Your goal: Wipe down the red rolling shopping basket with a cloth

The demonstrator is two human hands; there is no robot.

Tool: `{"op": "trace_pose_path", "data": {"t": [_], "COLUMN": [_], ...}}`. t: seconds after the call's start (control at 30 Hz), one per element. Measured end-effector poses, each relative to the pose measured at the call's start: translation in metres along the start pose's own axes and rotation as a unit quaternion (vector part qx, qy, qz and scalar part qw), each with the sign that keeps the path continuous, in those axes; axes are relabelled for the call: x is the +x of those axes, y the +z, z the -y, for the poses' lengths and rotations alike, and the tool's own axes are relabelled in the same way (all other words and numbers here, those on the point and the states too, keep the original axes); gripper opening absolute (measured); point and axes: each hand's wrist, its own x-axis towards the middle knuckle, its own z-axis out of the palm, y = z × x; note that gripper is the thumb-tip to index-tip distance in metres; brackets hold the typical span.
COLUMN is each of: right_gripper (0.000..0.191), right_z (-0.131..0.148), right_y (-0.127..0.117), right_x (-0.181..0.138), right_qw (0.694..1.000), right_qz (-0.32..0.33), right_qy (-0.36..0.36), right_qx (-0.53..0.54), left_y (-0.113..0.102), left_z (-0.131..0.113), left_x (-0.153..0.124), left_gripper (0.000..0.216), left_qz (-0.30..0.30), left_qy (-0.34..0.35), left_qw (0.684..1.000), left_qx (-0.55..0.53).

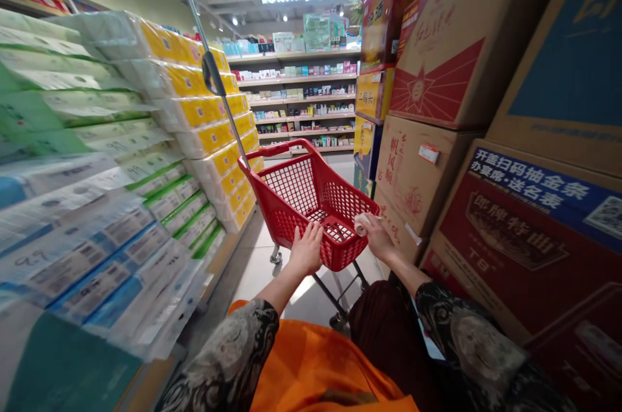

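Note:
A red plastic shopping cart stands in front of me in the aisle, with its red handle on the far side. My left hand rests at the near rim of the basket, fingers stretched out and slightly apart. At the near right corner of that rim, my right hand is closed on a crumpled off-white cloth. The cloth is against the cart's rim, and part of it is hidden by my fingers. A thin metal pole with a black clip rises by the left end of the handle.
Tissue packs in yellow wrappers and green-white packs are stacked along the left. Cardboard cartons and a dark red carton tower close on the right. Shelves of small boxes stand at the aisle's far end.

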Motion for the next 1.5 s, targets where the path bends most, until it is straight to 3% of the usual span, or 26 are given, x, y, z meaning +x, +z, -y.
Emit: {"op": "trace_pose_path", "data": {"t": [0.1,0.23,0.3,0.37,0.53,0.73,0.87,1.0,1.07,1.13,1.23,1.33,1.4,1.5], "right_gripper": [0.045,0.043,0.041,0.041,0.044,0.039,0.035,0.035,0.035,0.037,0.04,0.041,0.04,0.038], "right_z": [0.029,0.075,0.084,0.081,0.047,0.013,0.034,0.091,0.107,0.103,0.073,0.058,0.071,0.11], "right_y": [0.006,0.008,0.004,-0.001,-0.007,-0.021,-0.009,0.023,0.03,0.027,0.011,0.002,0.008,0.025], "right_x": [-0.011,-0.027,-0.033,-0.036,-0.033,-0.016,0.001,0.013,0.016,0.013,0.005,0.003,0.008,0.023], "right_qw": [1.0,1.0,1.0,1.0,0.999,0.999,0.996,0.997,0.998,0.998,0.997,0.992,0.993,0.999], "right_qz": [-0.011,0.0,-0.004,-0.008,-0.016,-0.017,-0.058,-0.077,-0.067,-0.053,-0.039,-0.057,-0.06,-0.032], "right_qy": [0.023,0.006,-0.001,-0.005,-0.012,0.032,0.068,0.012,-0.008,0.0,0.043,0.092,0.086,0.018], "right_qx": [0.016,0.008,-0.006,-0.017,-0.025,-0.019,-0.002,0.004,-0.003,-0.021,-0.055,-0.071,-0.059,-0.027], "left_y": [0.002,0.004,0.003,0.0,-0.005,-0.013,-0.018,-0.02,-0.02,-0.02,-0.019,-0.019,-0.02,-0.021], "left_z": [0.006,-0.007,-0.01,-0.004,0.041,0.075,0.071,0.058,0.055,0.054,0.053,0.048,0.044,0.042], "left_x": [0.007,0.007,0.006,0.005,0.003,0.002,0.002,-0.005,-0.009,-0.012,-0.015,-0.017,-0.018,-0.021], "left_gripper": [0.076,0.073,0.073,0.073,0.077,0.072,0.072,0.072,0.072,0.071,0.07,0.07,0.07,0.07], "left_qz": [0.004,-0.002,-0.007,-0.011,-0.004,-0.023,-0.028,-0.029,-0.033,-0.044,-0.055,-0.054,-0.055,-0.06], "left_qy": [0.008,0.003,0.017,0.014,-0.092,-0.114,-0.103,-0.096,-0.083,-0.07,-0.058,-0.058,-0.06,-0.049], "left_qw": [1.0,1.0,1.0,1.0,0.995,0.992,0.992,0.994,0.995,0.995,0.995,0.996,0.996,0.996], "left_qx": [0.019,0.014,0.008,0.003,0.025,0.053,0.062,0.053,0.053,0.056,0.056,0.05,0.046,0.044]}}
